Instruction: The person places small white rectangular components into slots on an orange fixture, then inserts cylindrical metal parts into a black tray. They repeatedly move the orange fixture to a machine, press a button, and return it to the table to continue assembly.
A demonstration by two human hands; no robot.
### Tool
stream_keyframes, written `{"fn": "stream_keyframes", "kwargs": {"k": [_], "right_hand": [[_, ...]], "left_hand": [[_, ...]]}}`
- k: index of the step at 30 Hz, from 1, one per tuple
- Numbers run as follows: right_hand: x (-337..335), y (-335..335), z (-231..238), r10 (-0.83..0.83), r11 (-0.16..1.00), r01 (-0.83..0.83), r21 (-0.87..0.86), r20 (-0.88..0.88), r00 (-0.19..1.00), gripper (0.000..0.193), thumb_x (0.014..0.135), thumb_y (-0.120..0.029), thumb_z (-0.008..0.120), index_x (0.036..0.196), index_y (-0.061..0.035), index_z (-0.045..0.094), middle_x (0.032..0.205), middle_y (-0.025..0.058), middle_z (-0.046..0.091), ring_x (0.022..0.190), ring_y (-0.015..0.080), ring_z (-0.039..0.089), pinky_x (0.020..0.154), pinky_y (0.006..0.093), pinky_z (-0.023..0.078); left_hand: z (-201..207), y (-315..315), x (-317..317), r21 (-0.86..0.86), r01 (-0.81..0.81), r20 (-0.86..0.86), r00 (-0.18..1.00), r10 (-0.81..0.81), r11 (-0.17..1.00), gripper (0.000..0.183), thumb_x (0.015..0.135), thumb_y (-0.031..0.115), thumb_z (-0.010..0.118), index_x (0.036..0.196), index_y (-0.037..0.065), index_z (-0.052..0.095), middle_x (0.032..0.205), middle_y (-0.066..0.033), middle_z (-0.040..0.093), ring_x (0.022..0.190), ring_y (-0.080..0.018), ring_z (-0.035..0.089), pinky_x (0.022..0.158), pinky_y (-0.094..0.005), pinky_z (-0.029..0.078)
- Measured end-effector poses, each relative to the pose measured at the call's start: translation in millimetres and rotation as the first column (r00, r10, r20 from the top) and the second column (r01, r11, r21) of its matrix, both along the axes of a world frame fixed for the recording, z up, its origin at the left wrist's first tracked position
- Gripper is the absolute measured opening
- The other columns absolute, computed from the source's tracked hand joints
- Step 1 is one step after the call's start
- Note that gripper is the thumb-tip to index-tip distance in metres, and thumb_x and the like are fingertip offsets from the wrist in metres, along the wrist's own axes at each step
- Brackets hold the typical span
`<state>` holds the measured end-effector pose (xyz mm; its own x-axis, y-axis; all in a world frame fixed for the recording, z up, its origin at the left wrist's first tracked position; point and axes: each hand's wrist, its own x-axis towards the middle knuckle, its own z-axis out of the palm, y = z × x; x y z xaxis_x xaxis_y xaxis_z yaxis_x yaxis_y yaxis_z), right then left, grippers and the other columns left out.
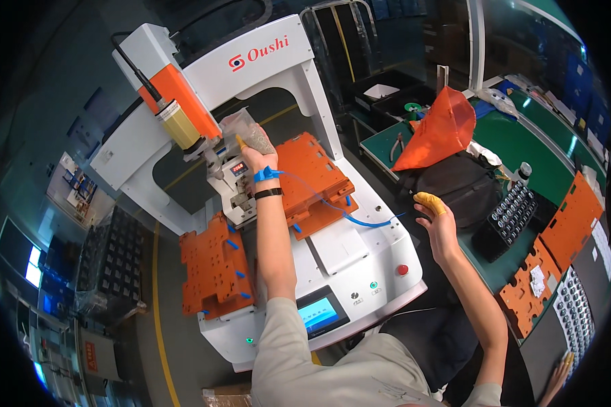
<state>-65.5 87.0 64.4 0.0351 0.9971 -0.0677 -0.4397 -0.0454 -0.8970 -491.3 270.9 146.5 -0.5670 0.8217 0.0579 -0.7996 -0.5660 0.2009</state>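
My left hand (259, 157) is closed on a clear plastic bag (256, 138) that looks full of small metal pieces. I hold the bag, tilted, over a small white feeder unit (232, 184) with a red-lit display. A blue wrist strap (267, 174) with a blue cord circles my left wrist, and a black band sits below it. My right hand (442, 230) hangs in the air right of the machine, beside a black bag (458, 186). Its fingers are loosely bent and apart, with yellow covers on the fingertips, and nothing shows in them.
A white gantry machine (299, 74) carries two orange fixture plates (214, 271), a red button (402, 270) and a screen (318, 315). On the green bench at right are an orange-red bag (445, 129), black trays (512, 214) and more orange plates (570, 224). Another person's hand (559, 380) touches a tray.
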Motion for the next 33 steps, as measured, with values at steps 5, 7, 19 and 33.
{"fn": "stream_keyframes", "kwargs": {"k": [5, 7, 19, 33], "right_hand": [[-0.3, -0.9, -1.3, 0.009, 1.0, -0.009, 0.01, 0.009, 1.0, 0.036, 0.107, -0.023, 0.035, 0.123, -0.0034, 0.06, 0.122, 0.0074, 0.065, 0.108, 0.0159, 0.061, 0.087, 0.0327, 0.048], [3.3, -1.7, -1.7, 0.005, 1.0, -0.005, 0.017, 0.014, 1.0, 0.036, 0.107, -0.023, 0.035, 0.122, -0.0034, 0.06, 0.122, 0.0075, 0.065, 0.107, 0.0159, 0.062, 0.086, 0.0325, 0.048], [7.1, -3.1, -8.2, 0.015, 1.0, -0.016, 0.022, 0.013, 1.0, 0.034, 0.106, -0.028, 0.041, 0.117, -0.0046, 0.064, 0.117, 0.0069, 0.068, 0.104, 0.0153, 0.063, 0.084, 0.0308, 0.047], [8.9, -4.7, -10.7, 0.023, 1.0, -0.023, -0.004, 0.04, 0.999, 0.034, 0.106, -0.028, 0.041, 0.115, -0.005, 0.064, 0.115, 0.0074, 0.069, 0.101, 0.0156, 0.064, 0.084, 0.0312, 0.047]], "left_hand": [[-0.8, 8.4, -1.8, 0.001, -0.039, -0.032, 0.999, 0.039, 0.999, 0.027, 0.1, 0.029, 0.052, 0.112, 0.009, 0.066, 0.106, -0.0078, 0.07, 0.094, -0.0222, 0.071, 0.083, -0.0328, 0.062], [-0.2, 7.8, 4.4, -0.034, -0.039, -0.021, 0.999, 0.038, 0.999, 0.026, 0.1, 0.029, 0.052, 0.111, 0.01, 0.066, 0.105, -0.0072, 0.071, 0.093, -0.0213, 0.071, 0.083, -0.0324, 0.061], [-10.4, 22.4, -8.9, 0.017, -0.115, -0.122, 0.986, 0.116, 0.993, 0.032, 0.102, 0.026, 0.045, 0.117, 0.006, 0.065, 0.114, -0.011, 0.07, 0.101, -0.0249, 0.069, 0.089, -0.0344, 0.059], [-0.4, 12.4, -1.3, 0.04, -0.15, -0.199, 0.968, 0.155, 0.988, 0.057, 0.102, 0.044, 0.032, 0.138, 0.005, 0.051, 0.133, -0.0167, 0.059, 0.12, -0.0349, 0.058, 0.107, -0.0446, 0.047]]}}
